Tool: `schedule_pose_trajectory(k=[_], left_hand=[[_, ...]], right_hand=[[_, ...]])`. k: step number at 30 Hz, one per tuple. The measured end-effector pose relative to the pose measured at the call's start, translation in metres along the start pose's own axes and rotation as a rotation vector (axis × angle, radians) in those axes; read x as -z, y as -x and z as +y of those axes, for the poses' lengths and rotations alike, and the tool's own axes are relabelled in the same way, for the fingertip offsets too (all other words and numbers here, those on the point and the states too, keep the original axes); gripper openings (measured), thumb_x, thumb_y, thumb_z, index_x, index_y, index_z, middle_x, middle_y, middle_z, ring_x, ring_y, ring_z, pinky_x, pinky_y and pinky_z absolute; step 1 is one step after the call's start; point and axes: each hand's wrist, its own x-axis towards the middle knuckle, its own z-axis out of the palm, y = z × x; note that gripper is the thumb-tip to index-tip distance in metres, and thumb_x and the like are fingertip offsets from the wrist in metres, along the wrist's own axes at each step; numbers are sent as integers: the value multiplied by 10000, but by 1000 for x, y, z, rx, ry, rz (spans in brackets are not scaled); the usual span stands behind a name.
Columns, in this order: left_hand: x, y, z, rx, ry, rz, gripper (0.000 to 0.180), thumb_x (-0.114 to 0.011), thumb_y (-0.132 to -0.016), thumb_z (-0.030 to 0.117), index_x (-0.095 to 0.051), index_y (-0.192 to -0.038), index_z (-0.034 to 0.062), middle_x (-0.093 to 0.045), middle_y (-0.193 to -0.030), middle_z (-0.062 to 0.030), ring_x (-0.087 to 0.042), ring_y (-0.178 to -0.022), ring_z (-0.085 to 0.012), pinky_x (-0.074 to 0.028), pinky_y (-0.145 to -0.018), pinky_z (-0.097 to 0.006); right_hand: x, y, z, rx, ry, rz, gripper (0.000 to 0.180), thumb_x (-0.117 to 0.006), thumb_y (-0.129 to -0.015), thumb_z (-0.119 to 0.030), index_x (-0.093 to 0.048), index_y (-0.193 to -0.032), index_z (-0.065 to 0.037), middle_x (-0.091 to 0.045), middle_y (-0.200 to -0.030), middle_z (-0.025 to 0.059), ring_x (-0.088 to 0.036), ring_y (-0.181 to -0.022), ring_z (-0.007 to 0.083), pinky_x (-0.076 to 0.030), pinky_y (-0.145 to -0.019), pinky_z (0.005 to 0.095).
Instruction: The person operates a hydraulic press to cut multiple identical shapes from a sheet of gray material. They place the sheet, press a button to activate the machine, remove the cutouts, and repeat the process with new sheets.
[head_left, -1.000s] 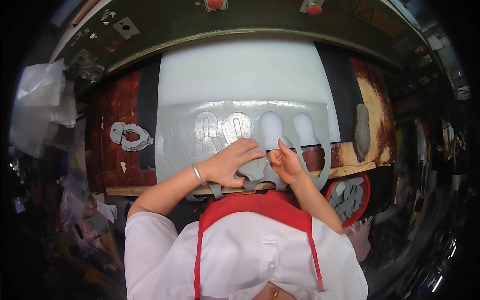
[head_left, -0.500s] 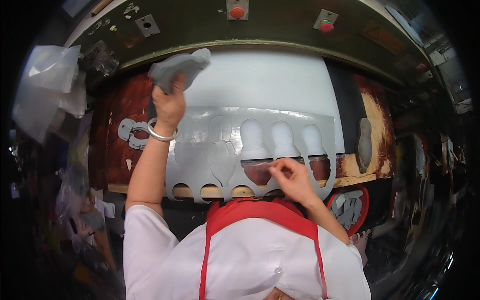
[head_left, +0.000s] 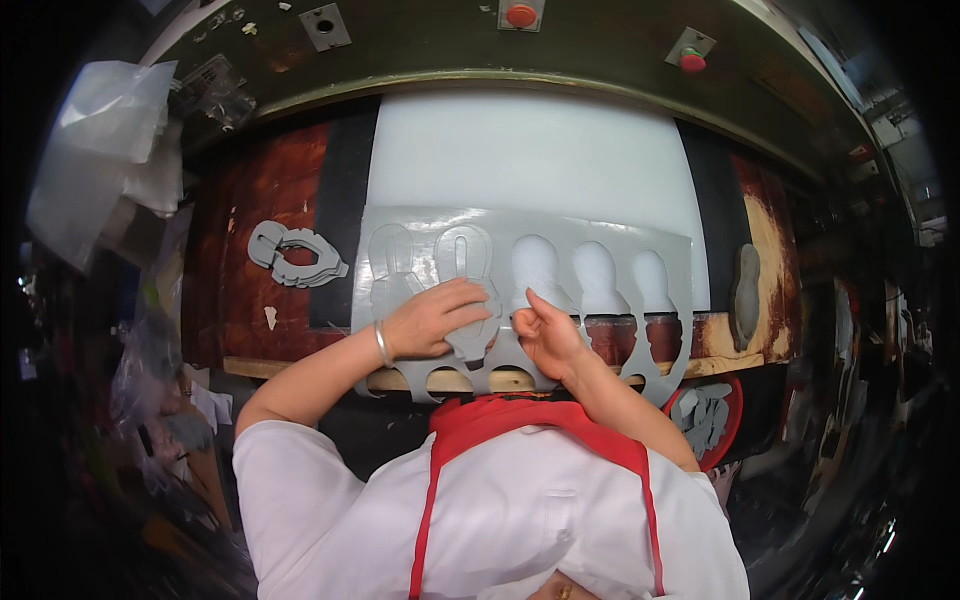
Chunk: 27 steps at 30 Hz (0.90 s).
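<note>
A grey sheet (head_left: 505,222) with sole-shaped cut-outs lies at the near side of a white board. Over a loose grey sole-shaped piece (head_left: 466,252) in it, my left hand (head_left: 436,318) spreads its fingers, touching the piece's middle; a dark gap shows by the piece's near end. My right hand (head_left: 550,338) is just right of it, beside the leftmost open cut-out. Its fingers are curled with the thumb raised, and nothing shows in them. Another cut piece (head_left: 390,250) sits in the sheet further left, partly covered by my left hand.
The white board (head_left: 530,140) spans the middle of the worktable. Grey ring-shaped pieces (head_left: 300,258) are stacked at left. A grey sole-shaped piece (head_left: 746,298) lies at right. A red tub (head_left: 733,425) of grey scraps stands below the right edge. Behind is a green machine beam (head_left: 430,55) with red buttons.
My left hand has come down from the far left onto the sheet, and the grey pieces it held are no longer in it. My right hand has moved slightly left. The view has shifted.
</note>
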Motion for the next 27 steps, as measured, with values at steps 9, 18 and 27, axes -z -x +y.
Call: schedule_pose_trajectory(k=[9, 18, 27], left_hand=[[123, -5, -19, 233, 587, 1319, 309, -516, -977, 270, -618, -1007, -20, -655, -951, -72, -619, -856, -151, -514, -766, -312], [54, 71, 8, 31, -287, -80, 598, -630, -581, 17, -614, -1172, 108, -502, -1308, -165, -472, -1239, -356, -357, -1056, -509], [37, 96, 5, 256, -116, 24, 631, -616, -573, -23, -584, -1195, 80, -511, -1315, -144, -460, -1245, -347, -307, -1086, -518]], right_hand=[[-54, 33, -1, 604, 1307, 452, 193, -722, -774, -137, -589, -806, -1, -605, -903, 171, -603, -801, 280, -487, -715, 356], [-68, -29, 32, -322, 618, 58, 227, -736, -781, -227, -593, -699, -71, -541, -700, 13, -485, -672, 90, -392, -612, 252], [-69, -51, 57, -145, 23, 15, 173, -545, -782, -156, -486, -642, -76, -539, -756, 38, -472, -752, 136, -381, -759, 276]])
